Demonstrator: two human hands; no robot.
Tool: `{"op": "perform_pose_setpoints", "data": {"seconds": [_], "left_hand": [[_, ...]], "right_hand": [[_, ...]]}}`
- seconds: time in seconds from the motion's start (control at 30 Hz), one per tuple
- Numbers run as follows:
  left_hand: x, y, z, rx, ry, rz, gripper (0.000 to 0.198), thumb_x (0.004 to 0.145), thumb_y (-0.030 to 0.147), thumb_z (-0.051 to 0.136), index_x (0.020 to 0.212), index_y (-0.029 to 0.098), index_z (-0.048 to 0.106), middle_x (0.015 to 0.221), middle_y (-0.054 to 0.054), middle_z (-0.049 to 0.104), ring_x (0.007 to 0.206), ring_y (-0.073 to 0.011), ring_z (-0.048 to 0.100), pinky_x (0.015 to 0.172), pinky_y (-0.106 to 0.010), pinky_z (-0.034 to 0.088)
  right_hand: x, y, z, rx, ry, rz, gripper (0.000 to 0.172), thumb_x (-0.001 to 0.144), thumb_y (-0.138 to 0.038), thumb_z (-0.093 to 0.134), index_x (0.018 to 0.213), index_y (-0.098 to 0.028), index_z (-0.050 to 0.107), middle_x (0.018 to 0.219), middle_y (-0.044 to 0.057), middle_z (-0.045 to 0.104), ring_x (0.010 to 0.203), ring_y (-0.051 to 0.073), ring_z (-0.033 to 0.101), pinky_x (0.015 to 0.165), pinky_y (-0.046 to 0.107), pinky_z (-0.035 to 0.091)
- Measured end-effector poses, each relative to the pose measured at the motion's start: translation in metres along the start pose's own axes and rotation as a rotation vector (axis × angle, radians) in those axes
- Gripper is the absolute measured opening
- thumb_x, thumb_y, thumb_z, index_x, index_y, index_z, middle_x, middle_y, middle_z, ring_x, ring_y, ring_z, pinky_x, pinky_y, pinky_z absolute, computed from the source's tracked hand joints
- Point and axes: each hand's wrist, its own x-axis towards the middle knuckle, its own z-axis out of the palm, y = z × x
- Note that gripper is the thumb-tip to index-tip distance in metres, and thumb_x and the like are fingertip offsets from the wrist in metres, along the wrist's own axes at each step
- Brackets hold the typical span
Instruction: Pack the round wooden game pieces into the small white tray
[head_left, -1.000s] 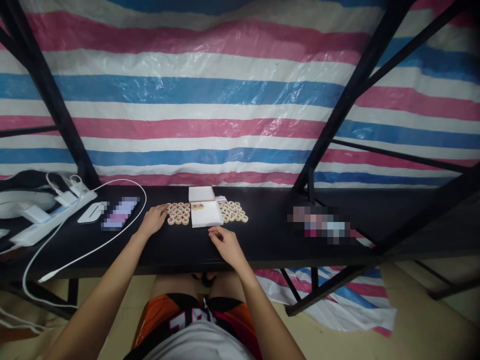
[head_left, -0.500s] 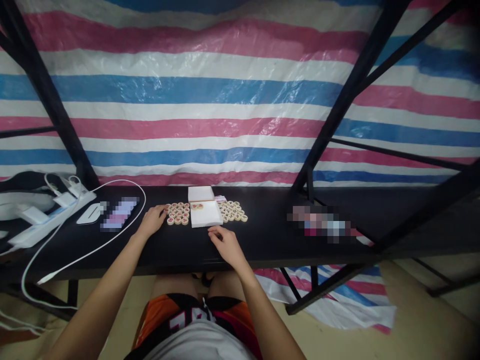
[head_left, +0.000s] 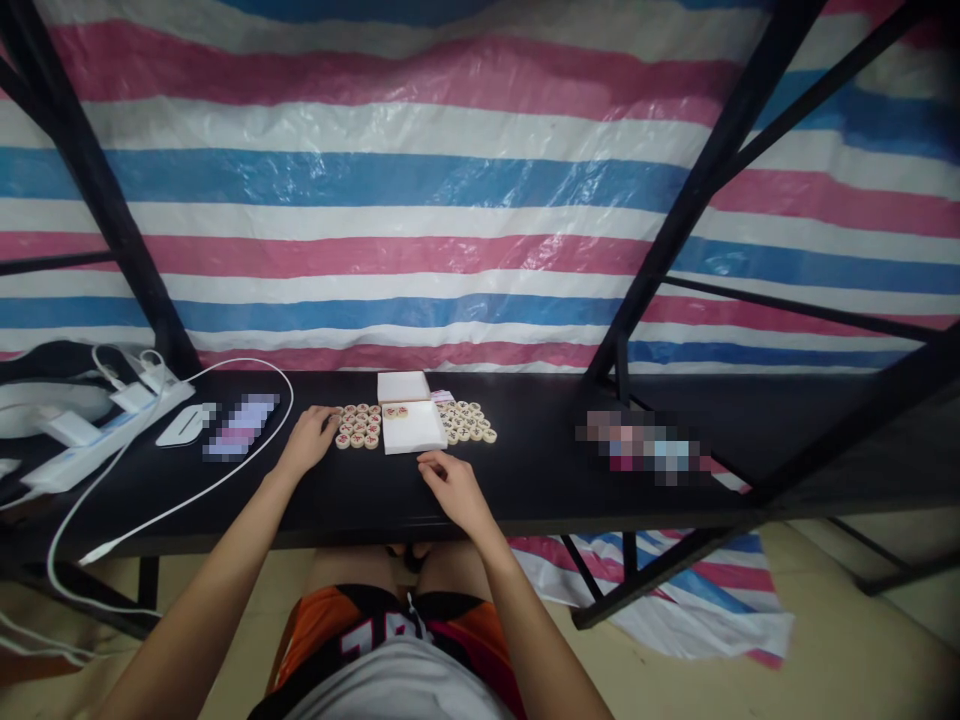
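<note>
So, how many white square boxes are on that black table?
2: the rear box farthest back, the front box just before it, between the left pieces and the right pieces. None seems hidden.

left hand [head_left: 309,440]: forward, palm down, fingers loose | right hand [head_left: 450,487]: palm down, curled
</note>
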Motion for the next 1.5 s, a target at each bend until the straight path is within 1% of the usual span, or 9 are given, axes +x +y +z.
{"op": "perform_pose_setpoints", "data": {"seconds": [0.27,0.53,0.97,1.17,1.27,1.33,1.4,1.5], "left_hand": [[-0.006,-0.001,-0.003,0.008,-0.024,-0.023,0.032,0.086,0.035,0.040,0.102,0.018,0.062,0.107,-0.010,0.060,0.102,-0.0241,0.054,0.095,-0.039,0.041],[-0.007,0.003,-0.005,-0.029,0.012,-0.023,0.034,0.086,0.035,0.040,0.100,0.016,0.063,0.104,-0.011,0.062,0.102,-0.0239,0.055,0.097,-0.038,0.040],[-0.007,0.005,-0.006,-0.038,0.005,-0.030,0.033,0.086,0.036,0.040,0.100,0.017,0.063,0.105,-0.010,0.061,0.102,-0.0237,0.054,0.097,-0.038,0.040],[-0.008,0.009,-0.008,-0.024,0.039,-0.028,0.032,0.086,0.035,0.041,0.098,0.017,0.064,0.103,-0.010,0.061,0.099,-0.0238,0.055,0.095,-0.038,0.041],[-0.006,0.018,-0.010,0.002,0.055,0.017,0.032,0.087,0.034,0.040,0.099,0.017,0.064,0.102,-0.009,0.061,0.098,-0.0239,0.054,0.094,-0.038,0.041],[-0.001,0.029,-0.009,0.030,0.046,0.071,0.032,0.087,0.033,0.039,0.099,0.017,0.065,0.101,-0.009,0.061,0.098,-0.0239,0.053,0.092,-0.037,0.041],[0.008,0.045,-0.007,0.058,0.006,0.136,0.032,0.087,0.031,0.039,0.098,0.018,0.066,0.100,-0.009,0.062,0.096,-0.0235,0.053,0.091,-0.037,0.041],[0.027,0.076,0.003,0.134,-0.111,0.245,0.033,0.088,0.029,0.039,0.103,0.019,0.066,0.103,-0.009,0.062,0.095,-0.0236,0.053,0.088,-0.037,0.041]], "right_hand": [[0.001,-0.001,0.000,0.003,-0.006,0.013,0.019,0.081,-0.025,0.050,0.090,-0.020,0.067,0.081,0.004,0.070,0.075,0.017,0.065,0.074,0.028,0.048],[0.000,-0.002,0.000,-0.004,-0.008,0.009,0.020,0.081,-0.025,0.049,0.088,-0.019,0.067,0.079,0.003,0.070,0.072,0.016,0.064,0.072,0.027,0.047],[0.000,0.001,0.000,-0.010,-0.003,0.020,0.021,0.081,-0.027,0.049,0.090,-0.019,0.067,0.079,0.003,0.070,0.072,0.016,0.064,0.073,0.028,0.048],[0.001,0.000,0.000,-0.006,-0.007,0.014,0.021,0.081,-0.027,0.049,0.089,-0.020,0.067,0.079,0.003,0.070,0.072,0.016,0.064,0.070,0.027,0.048],[0.001,-0.001,0.000,0.000,-0.006,0.016,0.021,0.081,-0.027,0.049,0.089,-0.020,0.067,0.079,0.003,0.070,0.071,0.016,0.064,0.070,0.027,0.048],[0.001,-0.001,0.000,0.008,0.001,0.014,0.021,0.081,-0.027,0.049,0.089,-0.019,0.067,0.080,0.004,0.070,0.071,0.016,0.064,0.072,0.027,0.048],[0.001,0.000,0.000,0.011,0.005,0.009,0.021,0.081,-0.026,0.049,0.089,-0.019,0.067,0.079,0.003,0.070,0.072,0.016,0.064,0.073,0.028,0.048],[0.001,0.001,0.000,0.006,0.005,0.002,0.020,0.081,-0.026,0.050,0.090,-0.020,0.067,0.079,0.003,0.070,0.073,0.016,0.064,0.073,0.027,0.048]]}}
